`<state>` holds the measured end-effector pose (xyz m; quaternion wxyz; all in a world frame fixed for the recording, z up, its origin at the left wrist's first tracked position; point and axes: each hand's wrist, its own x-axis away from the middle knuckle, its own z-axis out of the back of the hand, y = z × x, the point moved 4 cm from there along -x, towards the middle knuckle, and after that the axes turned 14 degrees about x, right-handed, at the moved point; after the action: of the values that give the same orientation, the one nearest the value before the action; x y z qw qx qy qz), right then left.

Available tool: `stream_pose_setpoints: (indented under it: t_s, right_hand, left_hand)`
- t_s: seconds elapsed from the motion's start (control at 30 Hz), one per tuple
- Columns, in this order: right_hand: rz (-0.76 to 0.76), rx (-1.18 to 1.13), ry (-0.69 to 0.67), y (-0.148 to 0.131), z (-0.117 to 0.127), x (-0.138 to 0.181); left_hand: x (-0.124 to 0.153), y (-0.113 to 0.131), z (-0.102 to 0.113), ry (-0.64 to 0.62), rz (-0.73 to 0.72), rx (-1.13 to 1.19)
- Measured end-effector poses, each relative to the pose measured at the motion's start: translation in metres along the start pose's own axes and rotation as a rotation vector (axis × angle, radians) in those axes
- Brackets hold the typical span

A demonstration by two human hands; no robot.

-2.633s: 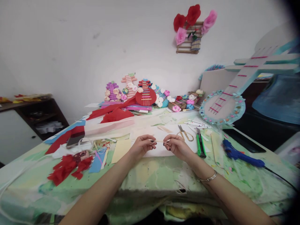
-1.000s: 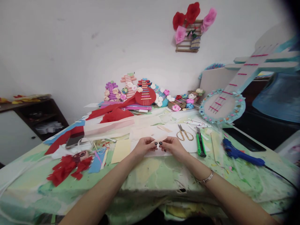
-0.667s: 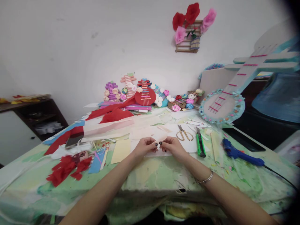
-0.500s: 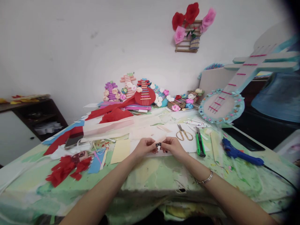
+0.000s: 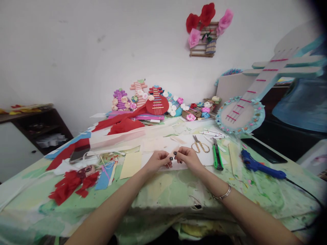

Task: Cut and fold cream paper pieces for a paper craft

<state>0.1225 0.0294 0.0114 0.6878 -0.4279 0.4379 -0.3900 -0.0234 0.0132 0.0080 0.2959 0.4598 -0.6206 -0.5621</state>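
Observation:
My left hand [image 5: 158, 161] and my right hand [image 5: 189, 159] meet above a white sheet [image 5: 206, 159] at the middle of the table. Both are closed in pinches on a small piece of pale pink paper [image 5: 175, 149], its lower part largely hidden by the fingers. Gold-handled scissors [image 5: 200, 145] lie just beyond my right hand, blades pointing away. Beside them is a green utility knife [image 5: 218, 156]. A pale yellow sheet [image 5: 131, 165] rests left of my left hand.
A blue glue gun [image 5: 262, 166] with its cord and a black phone [image 5: 264, 150] lie to the right. Red crepe scraps [image 5: 66, 186] are at the left. Decorated lute models [image 5: 157, 103] line the back; a large pale-blue one [image 5: 240, 114] leans at the right.
My right hand's fingertips have lifted slightly and drawn a little apart from the left fingertips. The left hand is almost still. The whole view has shifted slightly.

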Motion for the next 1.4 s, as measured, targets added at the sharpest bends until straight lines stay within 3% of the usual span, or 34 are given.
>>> stream_pose_setpoints:
  t_s: [0.27, 0.63, 0.97, 1.4]
  right_hand:
    - [-0.045, 0.076, -0.061, -0.005, -0.003, 0.006]
    - [-0.045, -0.009, -0.311, -0.016, -0.020, 0.016]
    - [0.022, -0.102, -0.343, -0.026, -0.024, 0.019]
    - [0.071, -0.055, -0.322, -0.024, -0.023, 0.019]
  left_hand:
    - [0.001, 0.003, 0.002, 0.044, -0.079, 0.074]
    - [0.001, 0.000, 0.003, -0.052, -0.073, 0.194]
    - [0.003, 0.014, -0.003, -0.038, -0.094, 0.328]
    - [0.002, 0.014, 0.000, 0.012, -0.103, 0.372]
